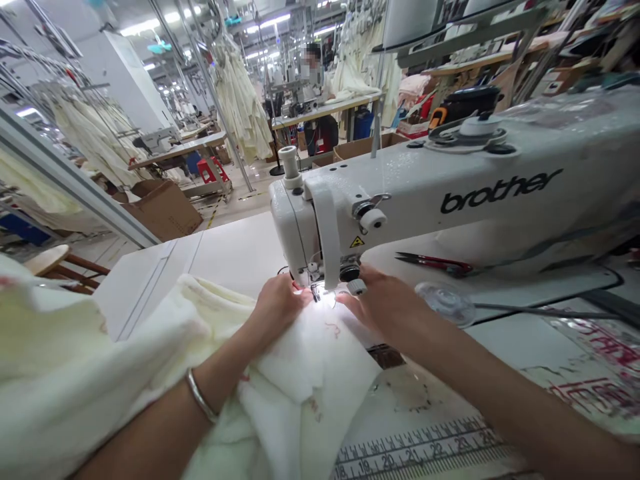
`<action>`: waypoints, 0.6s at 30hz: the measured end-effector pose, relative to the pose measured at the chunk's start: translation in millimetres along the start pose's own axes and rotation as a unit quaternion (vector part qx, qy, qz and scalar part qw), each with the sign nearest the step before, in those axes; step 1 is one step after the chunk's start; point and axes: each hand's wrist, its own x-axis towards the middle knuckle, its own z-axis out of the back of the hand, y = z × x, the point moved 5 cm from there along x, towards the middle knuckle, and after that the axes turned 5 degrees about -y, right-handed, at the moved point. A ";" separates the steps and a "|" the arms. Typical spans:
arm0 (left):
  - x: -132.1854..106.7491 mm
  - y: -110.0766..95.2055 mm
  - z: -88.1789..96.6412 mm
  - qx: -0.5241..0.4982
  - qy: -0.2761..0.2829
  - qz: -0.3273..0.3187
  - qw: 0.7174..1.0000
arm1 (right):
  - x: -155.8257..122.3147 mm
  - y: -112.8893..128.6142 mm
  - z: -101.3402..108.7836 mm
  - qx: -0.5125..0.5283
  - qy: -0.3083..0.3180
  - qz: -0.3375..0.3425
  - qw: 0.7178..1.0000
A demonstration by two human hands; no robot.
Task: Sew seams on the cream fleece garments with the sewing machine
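A piece of cream-white fabric (345, 360) lies under the lit needle area of a white sewing machine (400, 200) marked "brother". My left hand (280, 303) is closed on the fabric just left of the presser foot (317, 293), its fingertips partly hidden by the machine head. On the other side, my right hand (385, 303) rests with its thumb stretched toward the needle and its fingers apart from it, partly behind the head. Small reddish marks show on the fabric. More cream cloth (125, 373) drapes over the left of the table and under my left forearm.
Red-handled thread snips (435, 262) lie behind my right hand, near a clear plastic disc (445, 303). A printed ruler (415, 457) runs along the front edge. Beyond the table are a wooden stool (50, 260), a cardboard box (167, 207) and a person (320, 83) at another machine.
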 end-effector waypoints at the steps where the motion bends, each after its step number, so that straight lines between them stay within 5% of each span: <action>1: 0.0 0.5 -0.2 0.003 0.001 0.006 1.000 | -10.9 5.3 7.2 -0.032 -0.014 0.020 0.999; 5: -3.2 -0.6 1.8 0.004 0.006 0.015 1.000 | -50.3 47.6 5.4 -0.065 -0.027 0.249 0.966; 7: -5.7 -2.3 3.9 -0.002 0.008 0.010 1.000 | -57.3 58.8 -6.2 -0.051 -0.009 0.307 0.950; 18: -17.2 -6.5 3.9 0.000 -0.005 0.033 0.999 | -45.0 13.6 1.4 0.057 0.036 0.248 0.967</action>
